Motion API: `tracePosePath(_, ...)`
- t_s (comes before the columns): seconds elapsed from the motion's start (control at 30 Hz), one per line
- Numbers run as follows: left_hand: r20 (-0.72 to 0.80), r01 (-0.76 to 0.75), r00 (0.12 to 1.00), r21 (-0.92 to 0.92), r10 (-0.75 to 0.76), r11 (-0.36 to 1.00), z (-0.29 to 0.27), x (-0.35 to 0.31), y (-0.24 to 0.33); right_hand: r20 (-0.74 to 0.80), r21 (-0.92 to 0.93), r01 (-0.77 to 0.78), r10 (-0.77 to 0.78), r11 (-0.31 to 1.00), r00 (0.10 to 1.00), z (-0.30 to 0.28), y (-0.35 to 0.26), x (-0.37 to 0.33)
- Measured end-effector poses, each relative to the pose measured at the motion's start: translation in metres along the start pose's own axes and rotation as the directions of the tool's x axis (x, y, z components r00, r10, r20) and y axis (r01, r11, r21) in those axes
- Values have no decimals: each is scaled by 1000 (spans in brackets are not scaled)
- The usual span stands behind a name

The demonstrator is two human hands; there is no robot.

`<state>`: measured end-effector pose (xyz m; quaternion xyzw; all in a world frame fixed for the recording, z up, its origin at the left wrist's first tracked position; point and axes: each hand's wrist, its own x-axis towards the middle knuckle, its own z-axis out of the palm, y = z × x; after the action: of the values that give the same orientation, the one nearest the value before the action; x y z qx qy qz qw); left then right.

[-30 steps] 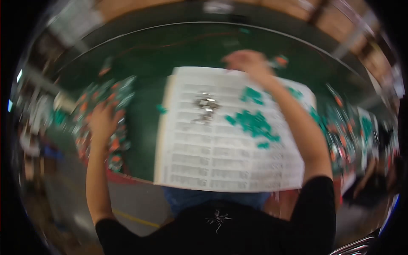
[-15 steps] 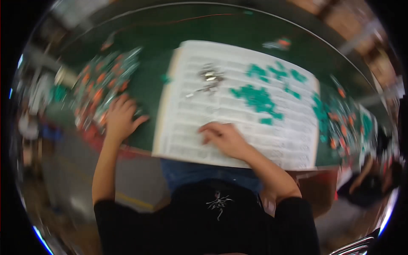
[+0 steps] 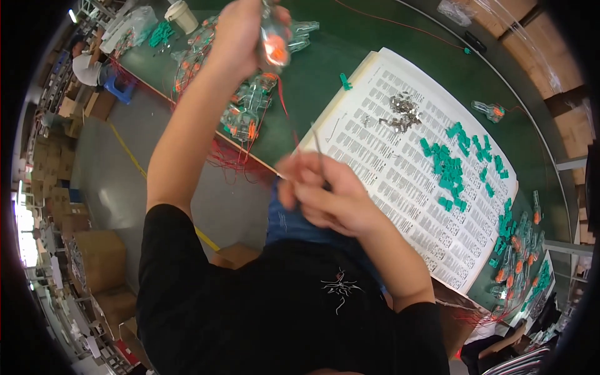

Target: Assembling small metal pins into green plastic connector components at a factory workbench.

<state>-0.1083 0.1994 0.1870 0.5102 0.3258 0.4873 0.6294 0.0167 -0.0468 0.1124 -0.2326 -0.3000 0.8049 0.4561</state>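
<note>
My left hand [image 3: 240,34], raised over the table's far left, is closed around a clear plastic housing [image 3: 267,25] with an orange insert [image 3: 275,50]. From its lower end a red wire [image 3: 285,103] runs down toward my right hand [image 3: 334,190]. That hand is closed in front of the stack's near left edge, its fingers partly blurred. A thin metal rod-like tool [image 3: 318,142] sticks up from its grip; whether the fingers also pinch the wire I cannot tell. More clear housings with orange inserts [image 3: 242,122] lie beneath my left forearm, red wires hanging off the table edge.
On the green table [image 3: 337,31] lies a stack of printed sheets [image 3: 375,181], bearing small metal clips [image 3: 405,114] and green connectors [image 3: 447,169]. More housings [image 3: 519,256] lie at the right. A pale cup [image 3: 181,17] stands far left; cardboard boxes [image 3: 100,256] are on the floor.
My view has turned. My left hand has lifted from the left pile with a housing in it. My right hand has moved off the sheets toward their near left edge, a thin tool now showing.
</note>
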Motion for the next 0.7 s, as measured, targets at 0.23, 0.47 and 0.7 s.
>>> tracePosePath(0.23,-387,63,922,82,-26,995,-105,69,-16,-292,-391,-160,43,906,956,-44,-10,-252)
tracePosePath(0.47,-124,155,988,831,-94,535,-93,66,-36,168,-905,146,22,401,985,-35,-74,-449)
tracePosePath(0.7,444,-439,896,890,19,-125,-11,44,-118,-139,-844,-176,-112,-506,984,76,-96,-192)
